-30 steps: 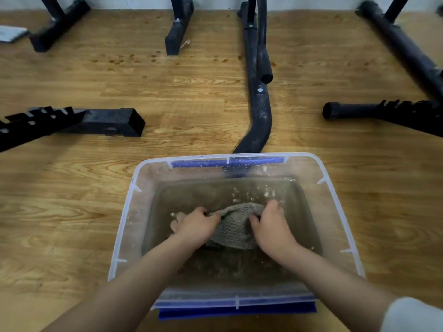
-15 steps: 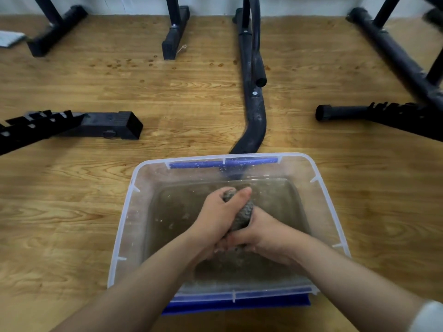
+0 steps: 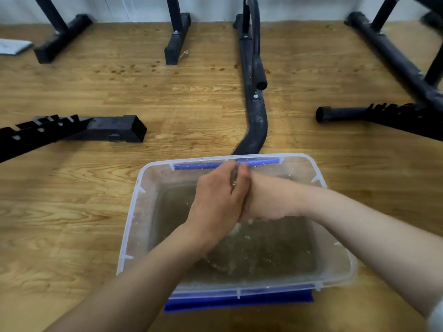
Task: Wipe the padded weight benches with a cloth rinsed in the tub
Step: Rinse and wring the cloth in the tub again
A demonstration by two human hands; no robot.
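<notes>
A clear plastic tub (image 3: 134, 212) with murky water stands on the wooden floor in front of me, on a blue lid. Both hands are clasped together above the water near the tub's far side. My left hand (image 3: 218, 200) wraps over my right hand (image 3: 271, 200), and the two squeeze the grey cloth (image 3: 233, 179) between them. Only a thin strip of the cloth shows between the fingers. Water drips from the hands into the tub.
Black bench frames lie around the tub: a notched bar (image 3: 72, 129) at left, a curved tube (image 3: 255, 116) straight ahead, another notched leg (image 3: 383, 115) at right, more feet (image 3: 177, 41) by the back wall. Water drops spot the floor.
The cloth was spread in the water under both hands; they bunched it up, lifted it out and now squeeze it tightly above the water, nearer the tub's far rim.
</notes>
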